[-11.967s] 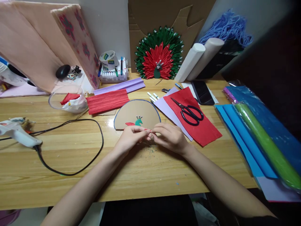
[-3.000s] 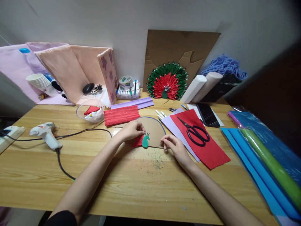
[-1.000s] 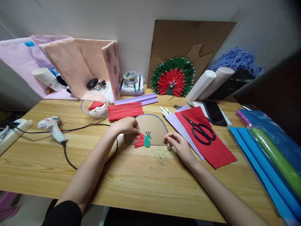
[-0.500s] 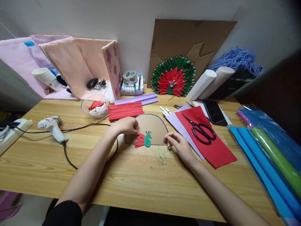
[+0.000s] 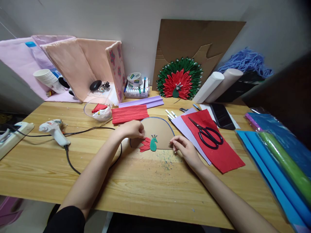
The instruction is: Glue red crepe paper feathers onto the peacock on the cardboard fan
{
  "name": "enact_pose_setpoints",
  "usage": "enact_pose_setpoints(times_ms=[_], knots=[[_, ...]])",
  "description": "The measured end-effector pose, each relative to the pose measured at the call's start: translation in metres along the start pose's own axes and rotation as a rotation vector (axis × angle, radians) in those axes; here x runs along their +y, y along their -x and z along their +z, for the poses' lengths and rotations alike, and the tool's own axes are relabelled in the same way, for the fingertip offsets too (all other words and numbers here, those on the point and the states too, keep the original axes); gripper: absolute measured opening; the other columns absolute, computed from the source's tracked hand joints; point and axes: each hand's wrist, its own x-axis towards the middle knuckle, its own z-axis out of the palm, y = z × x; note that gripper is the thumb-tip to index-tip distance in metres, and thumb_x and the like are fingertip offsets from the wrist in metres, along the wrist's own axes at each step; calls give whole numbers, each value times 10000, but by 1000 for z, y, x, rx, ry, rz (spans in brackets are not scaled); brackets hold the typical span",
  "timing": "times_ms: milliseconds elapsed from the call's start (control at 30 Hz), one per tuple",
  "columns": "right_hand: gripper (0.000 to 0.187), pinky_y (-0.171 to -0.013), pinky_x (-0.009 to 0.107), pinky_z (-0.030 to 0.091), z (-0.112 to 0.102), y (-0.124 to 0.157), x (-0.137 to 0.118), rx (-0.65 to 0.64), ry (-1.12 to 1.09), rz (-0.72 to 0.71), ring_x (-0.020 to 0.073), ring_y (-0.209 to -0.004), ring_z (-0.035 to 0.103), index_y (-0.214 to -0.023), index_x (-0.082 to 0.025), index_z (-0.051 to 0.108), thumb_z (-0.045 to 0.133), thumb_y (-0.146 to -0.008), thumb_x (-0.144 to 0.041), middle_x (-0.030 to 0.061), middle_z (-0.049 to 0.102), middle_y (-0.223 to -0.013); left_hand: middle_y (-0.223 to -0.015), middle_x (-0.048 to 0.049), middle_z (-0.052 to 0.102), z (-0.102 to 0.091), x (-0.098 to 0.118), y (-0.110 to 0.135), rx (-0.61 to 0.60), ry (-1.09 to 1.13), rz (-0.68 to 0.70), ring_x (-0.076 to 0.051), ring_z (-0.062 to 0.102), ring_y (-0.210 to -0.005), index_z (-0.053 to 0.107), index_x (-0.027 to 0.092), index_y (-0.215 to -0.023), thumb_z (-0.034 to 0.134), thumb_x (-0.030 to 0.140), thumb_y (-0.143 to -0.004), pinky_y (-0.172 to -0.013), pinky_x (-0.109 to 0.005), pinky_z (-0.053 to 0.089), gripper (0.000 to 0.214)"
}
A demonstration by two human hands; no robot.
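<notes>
- Power strip (image 5: pixel 14 134) at far left edge of the wooden table (image 5: pixel 150 187); a stack of paper cups (image 5: pixel 47 79) lies behind it.
- Glue gun (image 5: pixel 54 131) lies on its side, with its black cable (image 5: pixel 73 168) looping toward the left forearm.
- Clear bowl (image 5: pixel 97 111) holds red and white scraps. Red crepe stack (image 5: pixel 130 114) is just right of it, lilac crepe strip (image 5: pixel 142 102) behind.
- Left hand (image 5: pixel 131 129): fingers curled under, tips down on the left rim of the cardboard half-disc (image 5: pixel 161 129). Can't tell if it grips or only presses.
- Half-disc lies flat at table centre, blue-edged. Red petals (image 5: pixel 145 144) and green peacock body (image 5: pixel 153 144) sit on its lower edge, petals touching the body's left side.
- Right hand (image 5: pixel 186 150): loosely curled, thumb and fingertips at the half-disc's lower right corner. Pinch or plain contact, can't tell.
- Finished peacock fan (image 5: pixel 179 77) leans on a cardboard sheet (image 5: pixel 194 38) at the wall.
- Black scissors (image 5: pixel 206 132) lie on a red sheet (image 5: pixel 218 152), which overlaps a lilac sheet (image 5: pixel 181 124).
- Phone (image 5: pixel 221 116) lies face up, with white rolls (image 5: pixel 211 84) behind it.
- Bagged blue sheets (image 5: pixel 267 161) and a green roll (image 5: pixel 284 161) at far right.
</notes>
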Motion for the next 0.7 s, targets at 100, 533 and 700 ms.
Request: enact_pose_setpoints(times_ms=[100,533,700], knots=[[175,-519,240,407,-1,0,0,-1,23,-10,108,-541,475,-817,-177,542,501,-826,-347,-10,517,-633,-753,-28,692,-4,-3,2,6,42,21,-137,588,-676,682,166,-761,614,334,-667,-566,-202,367,204],[209,-611,281,454,-11,-1,0,55,532,-152,133,-655,510,-914,-197,521,599,-747,-295,27,506,-836,-761,-68,678,-9,-17,-1,223,23,-212,-182,591,-695,651,142,-742,587,396,-686,-566,-240,355,268],[189,-627,280,457,-10,-2,-2,23,579,-189,140,-706,510,-929,-197,518,581,-756,-242,39,501,-885,-806,-56,676,1,-18,-11,358,69,-219,-156,603,-727,622,142,-827,589,279,-697,-591,-216,387,191]])
